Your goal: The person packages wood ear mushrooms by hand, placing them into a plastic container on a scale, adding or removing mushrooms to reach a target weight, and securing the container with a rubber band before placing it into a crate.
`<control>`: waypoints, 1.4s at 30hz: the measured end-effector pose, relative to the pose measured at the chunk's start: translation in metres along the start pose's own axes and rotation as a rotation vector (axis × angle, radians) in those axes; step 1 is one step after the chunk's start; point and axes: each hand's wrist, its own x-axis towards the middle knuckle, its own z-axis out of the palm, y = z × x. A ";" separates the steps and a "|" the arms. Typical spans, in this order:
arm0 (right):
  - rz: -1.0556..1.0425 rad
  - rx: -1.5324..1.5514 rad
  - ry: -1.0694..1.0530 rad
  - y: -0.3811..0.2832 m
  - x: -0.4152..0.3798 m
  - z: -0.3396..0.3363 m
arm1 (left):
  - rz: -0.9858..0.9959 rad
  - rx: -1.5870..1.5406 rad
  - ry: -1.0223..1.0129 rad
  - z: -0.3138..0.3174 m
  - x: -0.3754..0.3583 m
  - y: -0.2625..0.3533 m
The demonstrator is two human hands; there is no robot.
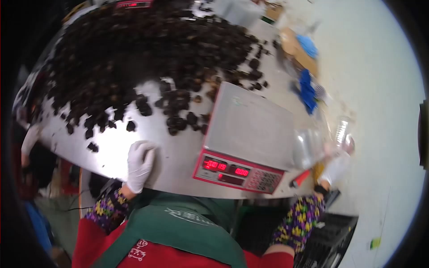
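My left hand point(140, 166), in a white glove, rests on the metal table point(172, 154) near its front edge. Its fingers are loosely bent, a gap shows beside the thumb, and nothing is visible in it. My right hand point(335, 170), also gloved, reaches past the right side of the scale. A clear ribbed plastic container point(343, 129) is at its fingertips, but blur hides whether they grip it. Another clear plastic container point(307, 147) is just left of that hand. Between my hands sits a red-framed digital scale point(252, 127) with a bare plate and lit red digits.
Dark, shrivelled pieces point(147, 53) form a large pile across the table. A second red display point(134, 4) is at the back. Blue material point(307, 91) and brown cardboard point(297, 51) lie along the right wall. Another person's gloved hand point(30, 139) is at the left edge.
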 end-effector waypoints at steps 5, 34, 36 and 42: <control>-0.199 0.076 -0.234 -0.164 -0.076 -0.008 | 0.254 0.173 -0.137 0.015 0.058 0.023; -0.367 0.382 -1.029 -0.320 -0.342 0.111 | 0.208 0.344 -0.167 0.012 0.124 -0.036; -0.364 0.312 -1.014 -0.315 -0.347 0.110 | 0.330 0.259 -0.293 0.015 0.085 -0.013; -0.342 0.394 -0.970 -0.313 -0.346 0.112 | 0.318 -0.006 -0.208 0.002 0.097 -0.014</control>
